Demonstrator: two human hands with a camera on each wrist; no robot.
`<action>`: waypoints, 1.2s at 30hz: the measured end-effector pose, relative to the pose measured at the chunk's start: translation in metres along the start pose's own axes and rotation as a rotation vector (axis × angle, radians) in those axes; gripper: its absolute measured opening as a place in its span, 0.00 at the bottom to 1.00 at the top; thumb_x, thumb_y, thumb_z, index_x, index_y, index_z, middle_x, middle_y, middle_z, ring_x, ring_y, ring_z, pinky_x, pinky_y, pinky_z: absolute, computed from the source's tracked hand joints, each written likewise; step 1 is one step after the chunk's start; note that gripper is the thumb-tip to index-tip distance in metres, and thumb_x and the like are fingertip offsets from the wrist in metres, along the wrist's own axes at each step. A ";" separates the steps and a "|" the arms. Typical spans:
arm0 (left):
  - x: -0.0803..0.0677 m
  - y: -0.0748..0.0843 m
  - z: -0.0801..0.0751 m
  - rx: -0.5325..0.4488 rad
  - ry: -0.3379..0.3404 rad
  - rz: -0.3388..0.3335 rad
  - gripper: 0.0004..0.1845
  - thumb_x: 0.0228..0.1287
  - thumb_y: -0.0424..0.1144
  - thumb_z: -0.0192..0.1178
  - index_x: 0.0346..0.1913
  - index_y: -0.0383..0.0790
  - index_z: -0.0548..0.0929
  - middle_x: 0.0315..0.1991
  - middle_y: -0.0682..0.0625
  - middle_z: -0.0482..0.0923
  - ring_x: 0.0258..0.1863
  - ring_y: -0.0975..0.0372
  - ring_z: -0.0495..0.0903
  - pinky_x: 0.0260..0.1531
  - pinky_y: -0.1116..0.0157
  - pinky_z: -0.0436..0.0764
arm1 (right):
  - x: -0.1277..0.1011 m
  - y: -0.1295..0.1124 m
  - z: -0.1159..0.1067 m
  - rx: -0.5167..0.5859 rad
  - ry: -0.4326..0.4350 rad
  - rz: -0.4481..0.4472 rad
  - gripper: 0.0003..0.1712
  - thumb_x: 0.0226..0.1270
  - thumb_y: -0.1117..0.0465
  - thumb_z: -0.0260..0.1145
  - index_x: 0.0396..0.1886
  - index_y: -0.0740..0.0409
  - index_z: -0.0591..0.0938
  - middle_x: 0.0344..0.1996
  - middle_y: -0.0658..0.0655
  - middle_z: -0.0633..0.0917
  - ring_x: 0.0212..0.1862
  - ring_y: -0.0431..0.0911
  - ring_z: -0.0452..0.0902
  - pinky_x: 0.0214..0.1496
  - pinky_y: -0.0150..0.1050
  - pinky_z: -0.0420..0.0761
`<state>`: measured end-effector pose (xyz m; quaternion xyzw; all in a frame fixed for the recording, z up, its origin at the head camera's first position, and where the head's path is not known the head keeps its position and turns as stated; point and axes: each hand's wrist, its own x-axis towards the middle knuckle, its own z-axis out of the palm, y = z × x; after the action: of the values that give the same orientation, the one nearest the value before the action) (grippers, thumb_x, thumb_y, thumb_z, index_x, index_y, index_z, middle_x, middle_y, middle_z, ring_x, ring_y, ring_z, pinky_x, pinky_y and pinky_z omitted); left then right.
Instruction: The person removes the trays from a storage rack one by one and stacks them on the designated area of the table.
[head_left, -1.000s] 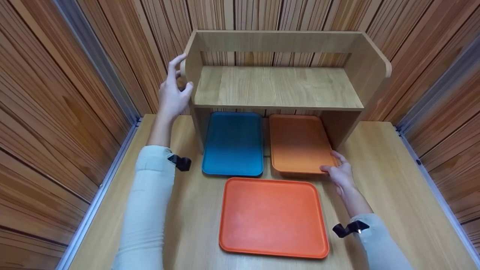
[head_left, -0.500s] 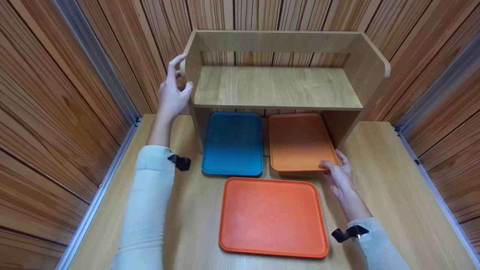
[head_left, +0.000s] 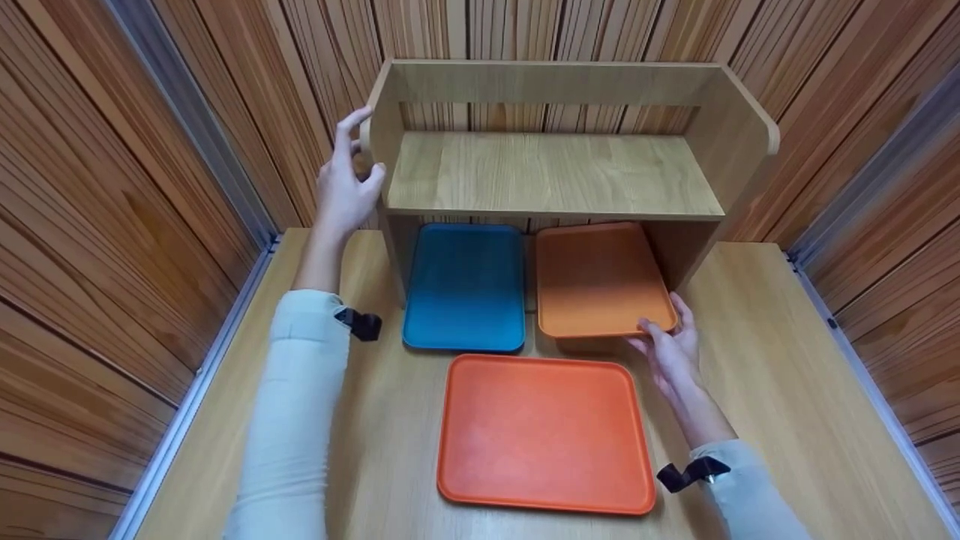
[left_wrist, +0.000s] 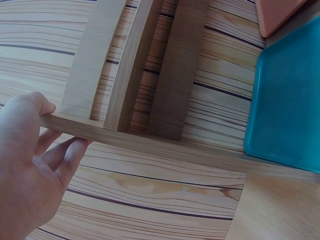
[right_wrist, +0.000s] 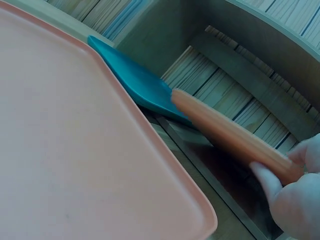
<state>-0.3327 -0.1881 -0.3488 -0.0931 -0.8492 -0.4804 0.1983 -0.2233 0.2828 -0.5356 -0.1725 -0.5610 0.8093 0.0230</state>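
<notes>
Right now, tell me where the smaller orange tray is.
In the head view, the smaller orange tray sits under the wooden shelf, right of the blue tray, its near corner gripped by the right hand.

You have nothing to read here: no text, label, brand, number or sign shows in any view. The blue tray (head_left: 465, 289), the small orange tray (head_left: 596, 281) and the large orange tray (head_left: 544, 435) are plain, and the wooden shelf (head_left: 555, 172), the worktop (head_left: 780, 375) and the panelled walls carry only wood grain.
</notes>
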 end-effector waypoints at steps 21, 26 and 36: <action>0.000 -0.001 0.000 -0.002 0.007 -0.003 0.38 0.84 0.35 0.57 0.88 0.64 0.60 0.85 0.38 0.72 0.78 0.43 0.81 0.52 0.51 0.88 | -0.002 0.006 -0.002 0.083 0.012 -0.052 0.49 0.87 0.75 0.48 0.96 0.39 0.44 0.69 0.46 0.68 0.50 0.37 0.76 0.48 0.31 0.93; 0.000 -0.002 0.000 -0.018 0.004 -0.005 0.38 0.84 0.35 0.57 0.88 0.63 0.60 0.84 0.37 0.72 0.81 0.41 0.77 0.68 0.40 0.87 | -0.004 0.002 -0.004 0.120 -0.003 -0.052 0.49 0.87 0.75 0.47 0.96 0.40 0.45 0.70 0.46 0.69 0.52 0.37 0.76 0.48 0.32 0.92; 0.000 -0.002 0.000 -0.008 0.001 -0.016 0.38 0.85 0.35 0.56 0.88 0.66 0.59 0.85 0.38 0.72 0.79 0.41 0.80 0.62 0.43 0.90 | -0.008 -0.005 -0.007 0.152 -0.010 -0.072 0.46 0.87 0.75 0.48 0.95 0.42 0.49 0.71 0.43 0.70 0.61 0.39 0.80 0.53 0.36 0.94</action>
<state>-0.3334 -0.1890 -0.3504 -0.0868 -0.8479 -0.4856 0.1943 -0.2144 0.2893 -0.5317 -0.1457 -0.5037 0.8492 0.0624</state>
